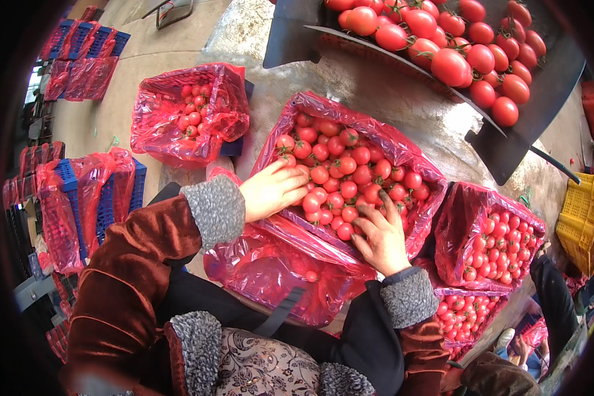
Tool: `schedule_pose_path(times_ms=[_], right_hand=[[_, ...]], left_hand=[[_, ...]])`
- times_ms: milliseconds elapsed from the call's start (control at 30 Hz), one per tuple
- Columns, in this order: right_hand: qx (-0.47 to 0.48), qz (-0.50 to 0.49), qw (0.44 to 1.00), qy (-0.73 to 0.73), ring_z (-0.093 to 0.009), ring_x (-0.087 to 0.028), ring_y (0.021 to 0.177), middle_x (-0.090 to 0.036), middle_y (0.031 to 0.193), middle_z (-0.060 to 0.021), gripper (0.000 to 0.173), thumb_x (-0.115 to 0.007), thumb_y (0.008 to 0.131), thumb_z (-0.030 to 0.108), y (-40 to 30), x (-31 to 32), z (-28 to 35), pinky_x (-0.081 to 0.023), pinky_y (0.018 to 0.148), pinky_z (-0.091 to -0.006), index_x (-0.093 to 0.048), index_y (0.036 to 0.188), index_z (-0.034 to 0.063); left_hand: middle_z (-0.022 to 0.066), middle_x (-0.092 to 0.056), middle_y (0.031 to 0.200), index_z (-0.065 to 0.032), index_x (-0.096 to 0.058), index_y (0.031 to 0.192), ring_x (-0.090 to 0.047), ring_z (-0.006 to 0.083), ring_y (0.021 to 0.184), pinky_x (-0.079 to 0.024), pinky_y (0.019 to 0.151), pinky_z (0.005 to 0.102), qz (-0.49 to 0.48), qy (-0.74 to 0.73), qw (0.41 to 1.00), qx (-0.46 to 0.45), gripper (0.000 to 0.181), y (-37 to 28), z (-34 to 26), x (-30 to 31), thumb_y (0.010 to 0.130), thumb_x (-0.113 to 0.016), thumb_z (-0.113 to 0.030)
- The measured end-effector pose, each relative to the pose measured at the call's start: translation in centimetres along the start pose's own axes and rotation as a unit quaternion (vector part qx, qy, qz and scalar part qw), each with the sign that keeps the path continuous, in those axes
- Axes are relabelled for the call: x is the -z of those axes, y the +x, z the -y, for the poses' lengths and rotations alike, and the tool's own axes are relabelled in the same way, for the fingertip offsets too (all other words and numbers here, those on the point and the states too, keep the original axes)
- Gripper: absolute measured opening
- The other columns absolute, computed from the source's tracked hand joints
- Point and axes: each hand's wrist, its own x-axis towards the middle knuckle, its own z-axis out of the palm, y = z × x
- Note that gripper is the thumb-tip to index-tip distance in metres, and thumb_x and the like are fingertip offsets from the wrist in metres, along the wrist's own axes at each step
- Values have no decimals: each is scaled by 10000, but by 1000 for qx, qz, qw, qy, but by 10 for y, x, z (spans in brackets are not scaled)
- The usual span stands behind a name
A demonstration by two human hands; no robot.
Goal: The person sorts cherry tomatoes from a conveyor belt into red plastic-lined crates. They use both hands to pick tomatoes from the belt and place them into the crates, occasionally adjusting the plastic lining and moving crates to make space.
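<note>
Before me is a crate lined with red plastic film (pixel 416 153), filled with red tomatoes (pixel 348 165), several with green stalks. My left hand (pixel 274 190) lies palm down over the tomatoes at the crate's left side, its fingertips on the fruit. Lower right in the same crate, my right hand (pixel 382 240) spreads its fingers across tomatoes by the near edge. Neither hand shows a tomato lifted in it; what lies under the palms is hidden. Loose red film (pixel 277 272) hangs over the near side towards my lap, with a single tomato (pixel 311 276) on it.
A dark metal chute (pixel 549 94) heaped with larger tomatoes juts in at upper right. Left stands a lined crate (pixel 148 119) with some tomatoes; right, a lined crate (pixel 450 247) of tomatoes. Beyond are blue crates (pixel 106 193), a yellow crate (pixel 579 218) and another person's leg (pixel 554 282).
</note>
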Motion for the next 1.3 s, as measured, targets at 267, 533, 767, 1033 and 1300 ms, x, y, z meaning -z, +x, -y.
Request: schedule_pose_path(times_ms=[267,533,767,1033,1300], right_hand=[[-194,-198,960,-39,-369,-502,1125,-568,1155,-176,440,-689,724,98,-58,19,-25,-390,975,-456,-578,1143,22],[-434,-132,870,193,-345,-646,709,-626,748,-196,230,-650,801,119,-78,-8,-33,-500,664,-406,-617,984,-17],[-296,-192,935,31,-433,-593,714,-592,727,-252,195,-628,773,140,-30,23,-86,-460,620,-482,-577,855,-29],[-301,-146,924,-186,-363,-656,730,-655,788,-181,134,-548,813,139,69,91,-174,-523,671,-465,-606,851,24],[-332,-178,913,-155,-381,-646,794,-652,837,-207,173,-556,826,178,40,140,-218,-509,719,-471,-618,861,21]], left_hand=[[178,-380,1401,-86,-454,1304,-355,382,1306,-276,1073,533,-63,-14,982,179,767,-4,22,14,632,-774,-271],[216,-466,1337,8,-316,1402,-445,323,1259,-323,1066,365,-197,-319,792,483,658,-5,36,-41,905,-564,-346],[97,-535,1287,-96,-401,1362,-548,226,1151,-469,962,376,-207,-762,482,380,466,-11,50,-72,994,-431,-381],[83,-407,1417,-112,-295,1439,-425,254,1286,-350,1079,400,-319,-770,400,381,486,61,3,-73,978,-447,-137],[93,-390,1411,-104,-244,1447,-417,245,1285,-337,1090,394,-241,-756,484,369,654,131,-24,-57,835,-426,40]])
